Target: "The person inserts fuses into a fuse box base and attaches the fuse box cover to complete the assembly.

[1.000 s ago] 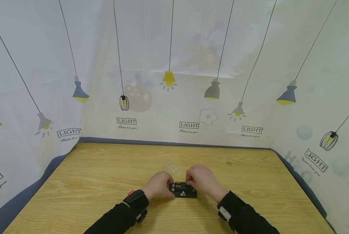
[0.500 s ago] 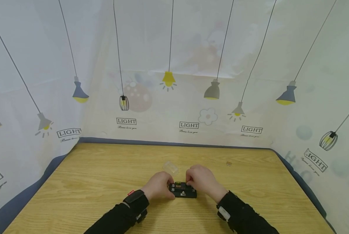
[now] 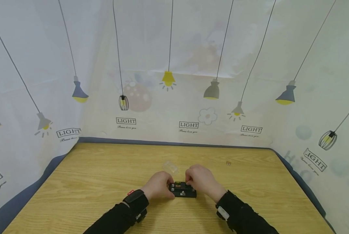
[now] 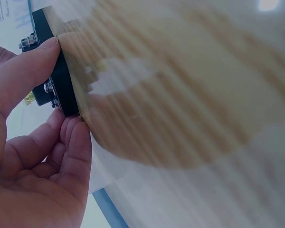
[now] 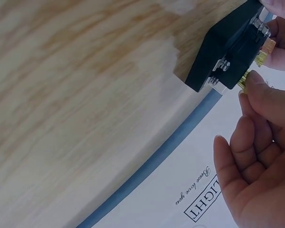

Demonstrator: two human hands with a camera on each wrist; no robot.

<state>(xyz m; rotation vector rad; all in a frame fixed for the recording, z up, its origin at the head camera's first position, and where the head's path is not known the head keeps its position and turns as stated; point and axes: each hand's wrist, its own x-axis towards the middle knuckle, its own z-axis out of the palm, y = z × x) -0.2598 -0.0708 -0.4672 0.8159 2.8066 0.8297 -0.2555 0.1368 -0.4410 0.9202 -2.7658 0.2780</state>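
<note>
Right now my left hand (image 3: 158,186) pinches one end of the black block (image 3: 182,190) on the bench (image 3: 83,182); my right hand (image 3: 200,180) fingers pinch a small yellow part (image 5: 255,59) at its top. It looks rigid, light; the end faces give safest hold.
</note>
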